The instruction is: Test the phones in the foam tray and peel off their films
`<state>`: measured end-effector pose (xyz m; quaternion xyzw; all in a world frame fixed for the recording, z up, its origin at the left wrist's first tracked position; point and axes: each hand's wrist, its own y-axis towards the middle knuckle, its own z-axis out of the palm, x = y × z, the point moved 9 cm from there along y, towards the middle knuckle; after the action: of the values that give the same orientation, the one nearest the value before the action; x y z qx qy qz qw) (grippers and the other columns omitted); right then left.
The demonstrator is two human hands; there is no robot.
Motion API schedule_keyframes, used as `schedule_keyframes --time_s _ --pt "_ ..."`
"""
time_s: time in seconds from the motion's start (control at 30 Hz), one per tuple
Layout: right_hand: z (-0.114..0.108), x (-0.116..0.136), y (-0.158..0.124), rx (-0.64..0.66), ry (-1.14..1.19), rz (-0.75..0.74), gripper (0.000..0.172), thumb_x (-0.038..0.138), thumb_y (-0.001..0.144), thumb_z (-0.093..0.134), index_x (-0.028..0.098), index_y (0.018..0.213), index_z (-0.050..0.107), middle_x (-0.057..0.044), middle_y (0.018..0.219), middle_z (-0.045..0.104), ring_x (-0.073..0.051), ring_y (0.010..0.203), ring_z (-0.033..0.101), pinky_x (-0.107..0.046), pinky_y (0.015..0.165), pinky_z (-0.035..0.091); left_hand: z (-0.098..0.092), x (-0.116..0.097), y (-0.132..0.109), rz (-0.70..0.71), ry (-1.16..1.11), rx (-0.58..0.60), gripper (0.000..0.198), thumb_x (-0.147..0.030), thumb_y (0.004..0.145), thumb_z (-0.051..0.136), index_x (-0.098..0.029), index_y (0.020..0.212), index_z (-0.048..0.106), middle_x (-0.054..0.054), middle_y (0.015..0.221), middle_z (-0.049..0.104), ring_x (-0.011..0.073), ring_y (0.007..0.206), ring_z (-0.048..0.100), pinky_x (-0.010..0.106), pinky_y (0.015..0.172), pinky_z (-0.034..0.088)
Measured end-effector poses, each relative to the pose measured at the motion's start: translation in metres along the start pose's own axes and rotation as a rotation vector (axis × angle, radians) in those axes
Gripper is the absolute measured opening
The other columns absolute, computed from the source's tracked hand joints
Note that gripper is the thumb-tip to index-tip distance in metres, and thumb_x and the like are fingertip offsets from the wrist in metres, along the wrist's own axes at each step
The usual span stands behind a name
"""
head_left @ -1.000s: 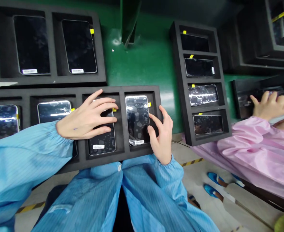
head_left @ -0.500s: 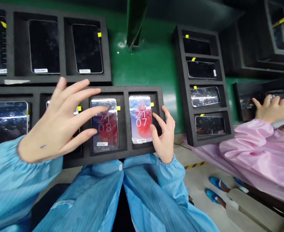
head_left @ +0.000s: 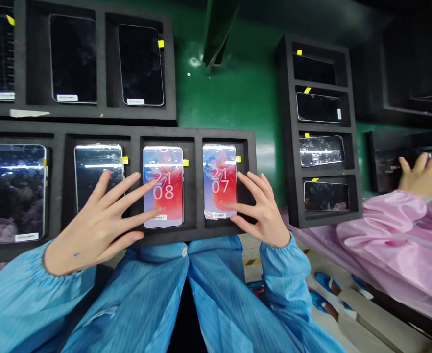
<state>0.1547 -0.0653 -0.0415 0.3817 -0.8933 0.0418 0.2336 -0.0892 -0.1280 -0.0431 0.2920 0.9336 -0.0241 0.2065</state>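
Note:
A black foam tray (head_left: 198,230) in front of me holds several phones in separate compartments. My left hand (head_left: 104,223) is spread with nothing in it, its fingertips over the lower left of a lit phone (head_left: 172,171) reading 21 08. To the right, my right hand (head_left: 262,208) has its fingers apart at the right edge of another lit phone (head_left: 216,152) reading 21 07; one finger lies over its lower screen. A dark phone (head_left: 94,157) is partly hidden behind my left fingers. At the far left lies a dark phone (head_left: 15,191) with a white label.
Behind is another black tray (head_left: 138,113) with dark phones. A third tray (head_left: 293,196) with phones stands on the green table (head_left: 223,103) at the right. A green post (head_left: 219,29) rises at the back. Another person's hand (head_left: 423,174) and pink sleeve are at the far right.
The 21 08 screen has turned from dim to bright. My left hand has moved lower, and my right hand has spread, with one finger now over the 21 07 screen's lower part.

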Motion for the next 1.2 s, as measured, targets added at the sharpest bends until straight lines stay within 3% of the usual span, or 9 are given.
schedule_keyframes --time_s 0.17,0.27,0.4,0.57,0.7,0.93,1.0,1.1,1.2 --pt "-0.001 -0.022 0.024 -0.035 -0.065 0.169 0.05 0.043 0.099 0.042 0.028 0.146 0.041 -0.004 0.166 0.011 -0.031 0.151 0.017 -0.06 0.121 0.021 -0.004 0.025 0.022 -0.187 0.206 -0.049 0.057 -0.038 0.098 0.033 -0.033 0.153 0.017 0.008 0.164 0.008 0.0333 0.153 0.008 0.066 0.12 0.012" --pt "-0.009 -0.025 0.026 -0.125 -0.055 0.228 0.054 0.042 0.101 0.034 0.025 0.152 0.029 -0.008 0.165 0.012 -0.029 0.151 0.016 -0.058 0.121 0.022 -0.011 0.034 0.027 -0.283 0.197 -0.091 0.061 -0.046 0.098 0.03 -0.03 0.154 0.009 0.01 0.164 0.005 0.0361 0.153 0.006 0.067 0.119 0.013" --pt "-0.011 -0.028 0.022 -0.234 0.014 0.307 0.054 0.041 0.101 0.031 0.027 0.154 0.023 -0.007 0.163 0.018 -0.028 0.149 0.022 -0.057 0.12 0.024 -0.021 0.036 0.027 -0.358 0.135 -0.161 0.062 -0.051 0.098 0.028 -0.029 0.154 0.012 0.009 0.165 0.004 0.0348 0.153 0.0 0.066 0.12 0.003" --pt "0.001 -0.031 0.024 -0.209 0.057 0.328 0.055 0.038 0.101 0.032 0.024 0.153 0.023 -0.01 0.162 0.022 -0.027 0.149 0.023 -0.058 0.12 0.026 -0.021 0.033 0.028 -0.415 0.096 -0.271 0.06 -0.048 0.098 0.028 -0.025 0.153 0.019 0.011 0.164 0.009 0.0328 0.153 0.0 0.064 0.122 0.001" --pt "-0.001 -0.031 0.027 -0.214 0.023 0.329 0.052 0.036 0.101 0.034 0.023 0.151 0.03 -0.011 0.16 0.024 -0.028 0.147 0.026 -0.058 0.118 0.029 -0.012 0.028 0.031 -0.399 0.088 -0.253 0.053 -0.043 0.098 0.033 -0.034 0.15 0.027 0.004 0.165 0.009 0.033 0.153 0.003 0.064 0.122 0.001" --pt "-0.005 -0.013 0.043 -0.142 -0.09 0.151 0.034 0.031 0.098 0.046 0.026 0.13 0.059 -0.006 0.162 0.023 -0.029 0.148 0.026 -0.057 0.121 0.024 -0.015 0.026 0.031 -0.354 0.046 -0.264 0.049 -0.041 0.097 0.036 -0.045 0.146 0.03 -0.003 0.164 0.01 0.0339 0.153 0.009 0.069 0.119 0.002" --pt "-0.007 -0.008 0.043 -0.159 -0.112 0.101 0.03 0.032 0.098 0.047 0.025 0.12 0.066 -0.007 0.158 0.033 -0.029 0.146 0.031 -0.059 0.121 0.023 -0.014 0.025 0.032 -0.341 0.038 -0.247 0.05 -0.04 0.096 0.038 -0.046 0.145 0.031 -0.004 0.164 0.011 0.0338 0.153 0.01 0.07 0.118 0.004" --pt "-0.013 0.004 0.036 -0.224 -0.027 -0.044 0.028 0.029 0.098 0.047 0.022 0.087 0.072 -0.007 0.139 0.058 -0.025 0.133 0.049 -0.055 0.118 0.032 -0.012 0.021 0.031 -0.306 0.049 -0.212 0.051 -0.042 0.095 0.043 -0.042 0.145 0.034 0.0 0.163 0.016 0.0334 0.153 0.01 0.071 0.118 0.006" --pt "-0.019 0.009 0.025 -0.29 0.108 -0.11 0.039 0.027 0.099 0.043 0.019 0.07 0.067 -0.007 0.121 0.07 -0.023 0.12 0.058 -0.05 0.11 0.043 -0.009 0.01 0.025 -0.189 -0.027 -0.174 0.037 -0.041 0.094 0.045 -0.035 0.129 0.058 -0.001 0.158 0.031 0.0296 0.152 0.017 0.064 0.123 0.005"
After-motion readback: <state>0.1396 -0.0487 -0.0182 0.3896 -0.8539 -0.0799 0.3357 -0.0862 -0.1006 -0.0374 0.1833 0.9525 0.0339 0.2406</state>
